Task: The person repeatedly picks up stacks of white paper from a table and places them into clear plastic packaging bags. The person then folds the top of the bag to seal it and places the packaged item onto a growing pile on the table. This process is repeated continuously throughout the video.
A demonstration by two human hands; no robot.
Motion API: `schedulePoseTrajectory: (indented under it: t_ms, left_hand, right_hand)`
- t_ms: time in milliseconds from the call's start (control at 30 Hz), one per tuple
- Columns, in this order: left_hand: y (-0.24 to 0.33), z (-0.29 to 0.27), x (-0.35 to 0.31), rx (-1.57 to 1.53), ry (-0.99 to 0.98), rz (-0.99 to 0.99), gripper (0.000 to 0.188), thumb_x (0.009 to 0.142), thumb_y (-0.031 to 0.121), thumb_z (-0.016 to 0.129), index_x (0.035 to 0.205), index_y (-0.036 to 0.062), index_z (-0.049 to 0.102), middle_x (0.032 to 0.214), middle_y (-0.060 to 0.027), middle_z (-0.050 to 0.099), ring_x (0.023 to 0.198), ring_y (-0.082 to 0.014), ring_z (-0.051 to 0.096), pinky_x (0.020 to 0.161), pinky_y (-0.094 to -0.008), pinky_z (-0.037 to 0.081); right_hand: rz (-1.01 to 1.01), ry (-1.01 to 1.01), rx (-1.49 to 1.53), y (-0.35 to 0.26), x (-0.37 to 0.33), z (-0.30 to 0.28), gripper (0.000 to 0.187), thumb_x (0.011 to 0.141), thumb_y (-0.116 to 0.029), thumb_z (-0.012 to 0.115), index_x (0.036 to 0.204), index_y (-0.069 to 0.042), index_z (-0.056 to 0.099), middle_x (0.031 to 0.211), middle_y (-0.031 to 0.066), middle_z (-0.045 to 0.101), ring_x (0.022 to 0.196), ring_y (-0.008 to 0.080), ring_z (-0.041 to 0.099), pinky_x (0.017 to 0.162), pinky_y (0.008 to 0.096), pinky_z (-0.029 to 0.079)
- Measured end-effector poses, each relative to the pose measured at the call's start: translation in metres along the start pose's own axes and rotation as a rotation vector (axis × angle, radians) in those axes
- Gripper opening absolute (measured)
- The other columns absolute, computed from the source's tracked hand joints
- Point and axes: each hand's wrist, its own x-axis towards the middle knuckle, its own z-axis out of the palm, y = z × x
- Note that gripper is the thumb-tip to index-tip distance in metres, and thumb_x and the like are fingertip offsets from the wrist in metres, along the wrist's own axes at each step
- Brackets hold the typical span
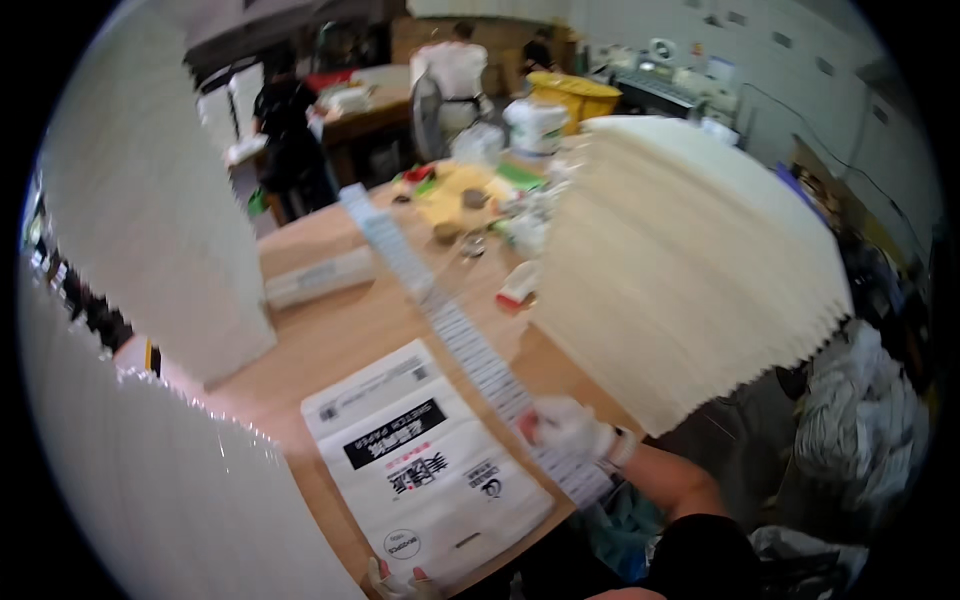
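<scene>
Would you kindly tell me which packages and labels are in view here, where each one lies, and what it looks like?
Flat package: white rectangular pack with black and red print, on the wooden table, left hand at its near edge.
Label strip: long, narrow, white with small dark print, running diagonally across the table, its near end in the right hand.
White tub: round with a label, far end.

white printed packet (425, 460), cream paper stack (680, 260)
</scene>
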Motion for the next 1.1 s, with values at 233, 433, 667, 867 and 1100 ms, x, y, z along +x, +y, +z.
schedulePoseTrajectory:
  t_ms: [233,433,667,867,1100]
  left_hand:
    - [0.035,0.006,-0.007,-0.185,0.077,0.108,0.048,0.079,0.026,0.060,0.118,0.0003,0.048,0.118,-0.0202,0.049,0.104,-0.0340,0.051,0.091,-0.0441,0.040]
    - [0.136,-0.038,0.010,-0.506,-0.067,0.299,0.033,0.075,0.010,0.062,0.106,0.0003,0.053,0.104,-0.0179,0.056,0.092,-0.0324,0.057,0.078,-0.0371,0.047]
    - [0.264,-0.119,0.051,-0.724,-0.488,0.590,0.017,0.079,0.004,0.056,0.094,0.0016,0.060,0.083,-0.0122,0.061,0.078,-0.0240,0.061,0.071,-0.0319,0.048]
    - [0.444,-0.112,0.096,-1.999,-1.526,-0.133,0.045,0.092,0.022,0.047,0.129,-0.0011,0.035,0.122,-0.0167,0.050,0.108,-0.0247,0.052,0.093,-0.0330,0.042]
    - [0.399,-0.197,0.073,-1.597,-1.329,-0.414,0.049,0.082,0.009,0.057,0.126,-0.0009,0.036,0.111,-0.0144,0.052,0.102,-0.0224,0.054,0.087,-0.0367,0.047]
  right_hand:
    - [-0.607,0.802,-0.929,-0.178,-0.205,-0.192,0.013,0.067,0.002,0.061,0.079,-0.003,0.062,0.076,0.0094,0.060,0.063,0.0209,0.058,0.054,0.0322,0.048]
    - [-0.090,0.521,-1.066,-0.204,-0.214,-0.287,0.035,0.069,-0.009,0.063,0.104,-0.004,0.061,0.096,0.0145,0.062,0.086,0.0247,0.060,0.073,0.0310,0.048]
    - [-0.163,0.443,-0.762,-0.173,-0.195,-0.324,0.023,0.080,-0.016,0.053,0.096,-0.004,0.064,0.081,0.0129,0.066,0.073,0.0212,0.063,0.067,0.0301,0.048]
    - [-0.783,0.600,-1.376,-0.232,-0.247,-0.247,0.014,0.081,-0.017,0.051,0.075,-0.008,0.060,0.065,0.0110,0.058,0.061,0.0254,0.059,0.055,0.0352,0.047]
    - [-0.224,0.307,-0.674,-0.210,-0.325,-0.244,0.017,0.075,-0.010,0.061,0.091,-0.005,0.058,0.086,0.0077,0.062,0.083,0.0156,0.061,0.070,0.0288,0.050]
